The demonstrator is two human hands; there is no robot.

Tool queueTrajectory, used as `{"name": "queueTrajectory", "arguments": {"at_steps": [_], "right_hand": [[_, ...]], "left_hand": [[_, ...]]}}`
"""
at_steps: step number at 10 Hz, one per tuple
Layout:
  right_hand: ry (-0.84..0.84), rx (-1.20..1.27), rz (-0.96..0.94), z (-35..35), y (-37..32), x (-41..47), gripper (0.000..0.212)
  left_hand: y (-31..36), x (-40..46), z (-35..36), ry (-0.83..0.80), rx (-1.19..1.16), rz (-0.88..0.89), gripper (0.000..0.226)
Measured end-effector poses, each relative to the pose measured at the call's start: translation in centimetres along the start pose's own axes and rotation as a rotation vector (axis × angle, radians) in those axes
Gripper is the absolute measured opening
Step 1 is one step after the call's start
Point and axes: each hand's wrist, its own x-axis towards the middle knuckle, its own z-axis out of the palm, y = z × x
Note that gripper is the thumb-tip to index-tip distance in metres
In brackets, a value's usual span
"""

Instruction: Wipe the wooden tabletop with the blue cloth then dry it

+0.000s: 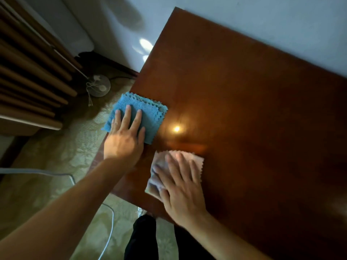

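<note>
**Wooden tabletop: both cloths down at once**

Wooden tabletop (244,113) spreads beyond both palms. Blue cloth (148,113) sits under the flat left hand (124,139) at the table's edge; pink cloth (189,158) under the flat, blurry right hand (181,186). Looks mid-wipe, next push probably further out.

No readable text, labels, brands, numbers or signs anywhere in view.
</note>
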Motion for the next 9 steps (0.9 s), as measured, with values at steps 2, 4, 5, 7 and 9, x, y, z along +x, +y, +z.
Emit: {"name": "queueTrajectory", "arguments": {"at_steps": [2,4,5,7,9], "right_hand": [[-0.060,-0.023,0.037,0.1,-5.0,-0.8,0.064],[-0.063,0.052,0.075,1.0,-10.6,3.7,0.059],[-0.049,0.103,0.135,1.1,-12.5,5.9,0.046],[-0.042,0.138,0.234,0.9,-13.7,7.4,0.042],[0.081,0.461,0.179,-2.2,-12.0,7.4,0.041]], "left_hand": [[-0.8,0.3,-0.7,-0.068,0.044,0.019,0.058],[-1.8,0.7,-2.1,-0.172,0.103,0.101,0.065],[-2.5,0.4,-2.6,-0.200,-0.006,0.142,0.061],[-4.7,-1.7,-3.3,-0.184,-0.108,0.237,0.048],[-4.6,-3.8,-5.8,-0.023,-0.262,0.236,0.026]]}}
